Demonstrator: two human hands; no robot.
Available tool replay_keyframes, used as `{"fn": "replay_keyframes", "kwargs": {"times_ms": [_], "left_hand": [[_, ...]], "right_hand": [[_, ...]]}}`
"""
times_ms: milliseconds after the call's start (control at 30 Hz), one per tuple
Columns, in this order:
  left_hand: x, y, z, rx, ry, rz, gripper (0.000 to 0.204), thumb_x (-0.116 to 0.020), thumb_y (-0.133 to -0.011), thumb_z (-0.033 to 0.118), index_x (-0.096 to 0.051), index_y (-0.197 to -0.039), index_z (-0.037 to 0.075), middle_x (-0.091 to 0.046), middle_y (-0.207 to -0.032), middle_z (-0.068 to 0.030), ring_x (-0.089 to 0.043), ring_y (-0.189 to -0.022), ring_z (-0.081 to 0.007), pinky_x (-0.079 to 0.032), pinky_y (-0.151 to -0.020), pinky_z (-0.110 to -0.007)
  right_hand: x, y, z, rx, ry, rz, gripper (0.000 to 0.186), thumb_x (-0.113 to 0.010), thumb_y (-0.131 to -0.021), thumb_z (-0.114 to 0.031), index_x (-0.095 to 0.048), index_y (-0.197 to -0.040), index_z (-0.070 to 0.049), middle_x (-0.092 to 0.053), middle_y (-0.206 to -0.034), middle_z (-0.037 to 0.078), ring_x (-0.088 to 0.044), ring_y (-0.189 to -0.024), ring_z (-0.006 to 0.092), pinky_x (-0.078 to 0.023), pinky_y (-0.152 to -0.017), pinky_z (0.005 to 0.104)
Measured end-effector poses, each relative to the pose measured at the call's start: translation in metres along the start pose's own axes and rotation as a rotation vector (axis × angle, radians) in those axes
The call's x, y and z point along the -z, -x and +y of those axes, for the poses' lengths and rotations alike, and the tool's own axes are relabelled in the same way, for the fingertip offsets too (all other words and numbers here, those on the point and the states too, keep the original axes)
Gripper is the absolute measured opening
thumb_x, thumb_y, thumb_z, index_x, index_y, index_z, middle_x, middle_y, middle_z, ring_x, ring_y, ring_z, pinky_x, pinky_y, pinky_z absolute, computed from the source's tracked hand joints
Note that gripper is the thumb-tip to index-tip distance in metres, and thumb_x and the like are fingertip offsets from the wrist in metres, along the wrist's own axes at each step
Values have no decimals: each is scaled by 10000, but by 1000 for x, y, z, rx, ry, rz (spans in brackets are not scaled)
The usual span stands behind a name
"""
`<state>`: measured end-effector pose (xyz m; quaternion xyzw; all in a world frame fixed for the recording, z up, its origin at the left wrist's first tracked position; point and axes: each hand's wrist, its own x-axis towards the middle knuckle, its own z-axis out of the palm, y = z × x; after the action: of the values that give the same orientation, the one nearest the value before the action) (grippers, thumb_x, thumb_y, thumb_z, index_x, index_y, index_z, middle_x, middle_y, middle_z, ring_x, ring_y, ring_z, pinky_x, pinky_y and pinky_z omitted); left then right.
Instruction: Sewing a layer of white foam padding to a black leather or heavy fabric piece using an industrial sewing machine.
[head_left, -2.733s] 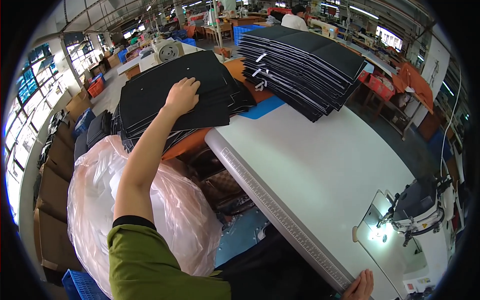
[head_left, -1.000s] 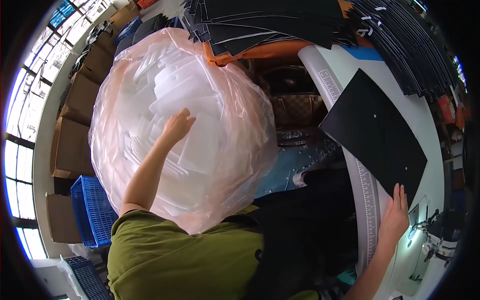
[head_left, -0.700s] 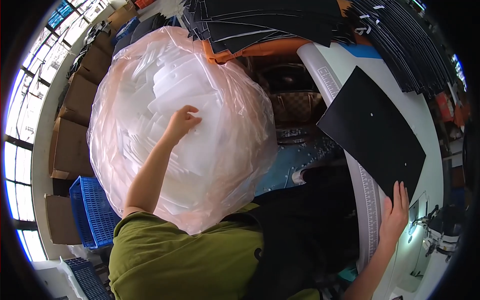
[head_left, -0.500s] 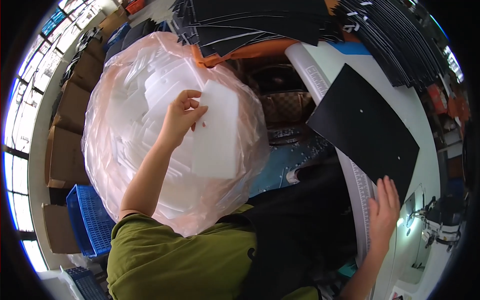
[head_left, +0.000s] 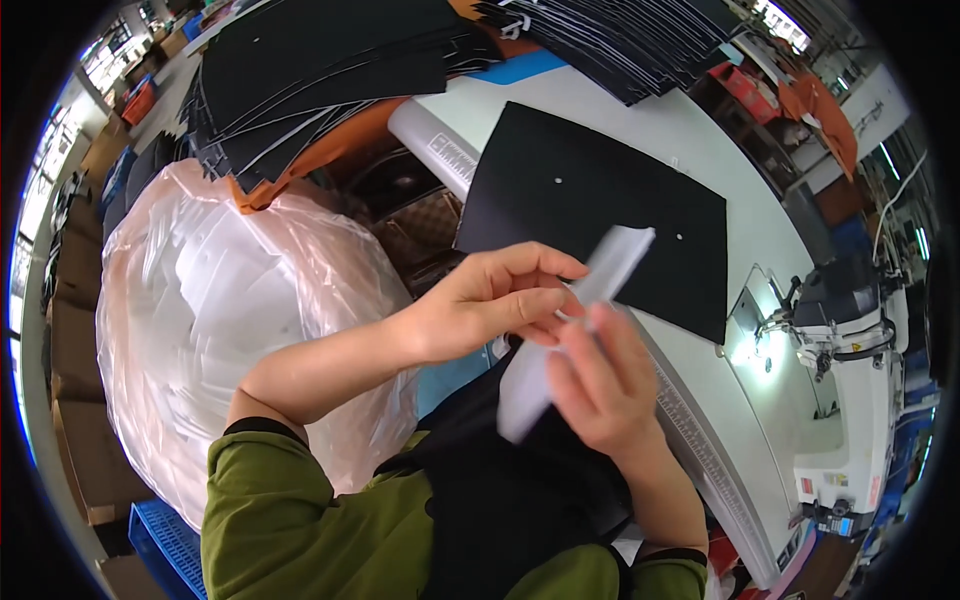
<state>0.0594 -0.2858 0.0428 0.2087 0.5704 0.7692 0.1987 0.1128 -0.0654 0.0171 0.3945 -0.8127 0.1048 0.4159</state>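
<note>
My left hand (head_left: 485, 305) grips a thin translucent white sheet (head_left: 625, 255), fingers curled at its edge. My right hand (head_left: 605, 385), blurred by motion, is closed on the same sheet, just below and right of the left. Behind them a black panel (head_left: 590, 210) with two small holes lies on the white table (head_left: 760, 240) with a ruler along its front edge. To my left stands a large pinkish clear bag (head_left: 150, 330) full of white sheets.
Black panel stacks (head_left: 330, 50) lie at the back on orange material, with another stack (head_left: 630, 40) to their right. A white sewing machine (head_left: 840, 330) stands on the right. Cardboard boxes (head_left: 80, 450) and a blue basket (head_left: 165, 540) are at the left.
My left hand has lifted a white sheet from the bag and moved right. My right hand has left the black panel and joined it on the sheet. My view has turned right.
</note>
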Motion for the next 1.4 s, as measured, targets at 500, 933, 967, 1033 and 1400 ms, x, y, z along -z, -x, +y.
{"fn": "replay_keyframes", "kwargs": {"times_ms": [500,933,967,1033,1400], "left_hand": [[60,-64,-16,-569,-1397,-235,461,-799,-825,124,-668,-1239,-30,-686,-1288,-179,-619,-1268,-396,-497,-1091,-462],[65,-69,-8,-595,-1421,-299,261,-706,-911,105,-710,-1117,-56,-708,-1259,-160,-645,-1243,-352,-505,-1091,-441],[65,-70,-10,-597,-1420,-302,261,-706,-911,105,-710,-1117,-56,-708,-1259,-160,-645,-1243,-352,-505,-1091,-441],[69,-71,-14,-542,-1297,-252,248,-687,-934,102,-713,-1112,-68,-727,-1213,-164,-682,-1162,-348,-538,-1026,-420],[54,-78,1,-357,-898,-145,254,-640,-1000,107,-705,-1114,-110,-761,-1121,-183,-744,-841,-288,-579,-774,-337]], "right_hand": [[74,48,5,-329,97,-296,197,-761,-819,-63,-739,-1014,-80,-736,-1138,62,-706,-1024,242,-582,-794,319],[65,28,-10,-169,-173,-160,199,-770,-823,-63,-745,-1008,-132,-740,-1095,47,-710,-966,235,-614,-757,297],[64,26,-10,-171,-171,-160,199,-770,-823,-63,-745,-1008,-132,-740,-1095,47,-710,-966,235,-614,-757,297],[63,19,-7,-145,-136,-142,197,-775,-823,-70,-743,-1008,-129,-737,-1104,48,-709,-964,237,-610,-748,294],[-12,-16,56,-44,89,-73,260,-758,-788,-60,-732,-1042,-105,-713,-1135,75,-707,-947,241,-578,-688,288]]}}
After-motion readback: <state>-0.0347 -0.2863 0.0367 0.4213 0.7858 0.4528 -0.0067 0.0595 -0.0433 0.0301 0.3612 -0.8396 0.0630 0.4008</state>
